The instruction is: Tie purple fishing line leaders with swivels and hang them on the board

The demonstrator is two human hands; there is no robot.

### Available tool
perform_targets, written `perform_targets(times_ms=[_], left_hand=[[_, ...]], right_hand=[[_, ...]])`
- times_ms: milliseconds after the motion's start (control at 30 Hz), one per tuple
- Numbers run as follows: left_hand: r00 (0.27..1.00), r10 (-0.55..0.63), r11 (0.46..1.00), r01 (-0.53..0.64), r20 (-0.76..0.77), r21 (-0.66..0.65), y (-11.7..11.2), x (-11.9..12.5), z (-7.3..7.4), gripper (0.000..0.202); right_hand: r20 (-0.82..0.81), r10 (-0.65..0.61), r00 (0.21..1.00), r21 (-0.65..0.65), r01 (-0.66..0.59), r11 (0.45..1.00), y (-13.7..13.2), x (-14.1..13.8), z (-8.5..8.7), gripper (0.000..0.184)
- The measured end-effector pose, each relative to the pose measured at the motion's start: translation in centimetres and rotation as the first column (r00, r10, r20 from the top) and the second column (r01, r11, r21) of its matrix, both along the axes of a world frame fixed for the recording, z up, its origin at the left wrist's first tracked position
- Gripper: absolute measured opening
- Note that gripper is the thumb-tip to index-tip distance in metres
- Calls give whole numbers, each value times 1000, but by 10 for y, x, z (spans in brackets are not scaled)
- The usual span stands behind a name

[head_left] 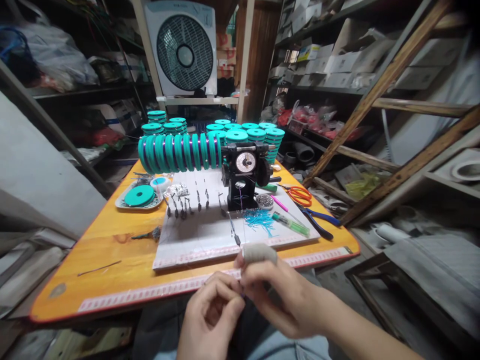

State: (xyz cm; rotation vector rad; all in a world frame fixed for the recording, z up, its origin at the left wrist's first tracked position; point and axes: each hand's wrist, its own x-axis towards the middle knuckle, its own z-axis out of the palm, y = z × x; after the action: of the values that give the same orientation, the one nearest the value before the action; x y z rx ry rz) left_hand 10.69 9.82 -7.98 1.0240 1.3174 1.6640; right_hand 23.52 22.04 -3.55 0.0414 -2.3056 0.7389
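My left hand (pixel 212 312) and my right hand (pixel 279 292) meet just below the near edge of the orange table (pixel 112 260). Both are closed in a pinch, fingertips touching, on something too small to make out. A grey wrap covers my right forefinger tip (pixel 259 253). Right beyond them lies a thin dark tool (pixel 234 232) on a white board (pixel 210 235). A black winding machine with a dial (pixel 245 172) stands mid-table, with a row of teal spools (pixel 178 152) on its shaft.
Stacks of teal spools (pixel 247 132) stand behind the machine. A tray (pixel 139 200) with one spool is at the left. Orange scissors (pixel 300 195), blue pliers (pixel 318 220), teal bits (pixel 260 219) and a row of hooks lie about. Shelves and a ladder crowd both sides; a fan (pixel 183 50) behind.
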Motion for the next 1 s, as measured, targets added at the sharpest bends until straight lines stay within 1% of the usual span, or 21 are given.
perform_targets(times_ms=[67, 100, 167, 233, 267, 333, 367, 400, 433, 500, 533, 567, 600, 633, 667, 733, 767, 800, 867, 933, 1000], left_hand=[[902, -93, 983, 151, 423, -106, -1, 2, 3, 37], [830, -113, 972, 206, 546, -112, 0, 3, 4, 39], [746, -137, 959, 265, 652, -102, 1, 4, 5, 39], [768, -141, 959, 264, 624, -107, 2, 4, 4, 39], [838, -124, 972, 209, 531, -102, 2, 4, 2, 38], [991, 11, 1000, -10, 131, -11, 2, 4, -1, 30], [981, 133, 988, -120, -139, 100, 2, 3, -2, 23], [883, 263, 954, -178, -389, 240, 2, 2, -3, 16], [732, 368, 912, -163, -574, 378, 2, 0, -4, 15], [450, 488, 836, 5, -748, 548, 4, -4, -4, 22], [372, 510, 810, 97, -775, 579, 5, -5, -4, 24], [357, 506, 798, 149, -785, 583, 6, -6, -4, 24], [407, 473, 812, 142, -781, 566, 6, -6, -4, 23], [513, 411, 849, 86, -754, 521, 6, -6, -4, 21], [657, 327, 898, 8, -679, 440, 6, -4, -5, 18], [925, 148, 976, -80, -349, 200, 4, -1, -4, 18], [989, 75, 994, -65, -125, 84, 3, 0, -3, 23], [995, 13, 1000, -13, 101, -1, 2, 1, -2, 28], [880, -70, 989, 121, 469, -80, 1, 2, 2, 36], [745, -107, 973, 216, 658, -86, 1, 4, 4, 39], [696, -130, 964, 254, 707, -73, 3, 4, 4, 40]], right_hand=[[137, 95, 986, 9, -97, 995, 0, 7, 2, 19], [199, 98, 975, -50, -89, 995, -1, 10, 3, 15], [274, 63, 960, -218, -2, 976, -5, 11, 4, 9], [239, 47, 970, -315, 32, 949, -9, 9, 2, 9], [194, 36, 980, -329, 30, 944, -10, 7, 1, 9], [116, 1, 993, -346, 39, 937, -12, 2, 1, 13], [79, -28, 996, -348, 54, 936, -12, -1, 1, 15], [44, -69, 997, -342, 80, 936, -11, -4, 1, 15], [17, -109, 994, -323, 109, 940, -9, -7, 2, 15], [-29, -178, 984, -264, 164, 950, -6, -12, 3, 14], [-46, -205, 978, -234, 189, 954, -5, -14, 2, 14], [-56, -224, 973, -206, 209, 956, -4, -14, 1, 14], [-55, -229, 972, -178, 216, 960, -4, -13, 0, 12], [-47, -228, 972, -154, 219, 963, -4, -11, -1, 10], [-36, -219, 975, -135, 213, 968, -4, -8, -3, 11], [-17, -152, 988, -75, 150, 986, -4, 0, -4, 23], [-11, -94, 996, -33, 94, 995, -3, 4, -4, 30], [0, -30, 1000, 10, 30, 1000, -3, 7, -3, 35], [57, 65, 996, 76, -69, 995, -1, 11, -1, 31], [151, 81, 985, 65, -92, 994, 0, 12, 2, 15], [211, 50, 976, -30, -45, 999, -1, 10, 4, 6]])
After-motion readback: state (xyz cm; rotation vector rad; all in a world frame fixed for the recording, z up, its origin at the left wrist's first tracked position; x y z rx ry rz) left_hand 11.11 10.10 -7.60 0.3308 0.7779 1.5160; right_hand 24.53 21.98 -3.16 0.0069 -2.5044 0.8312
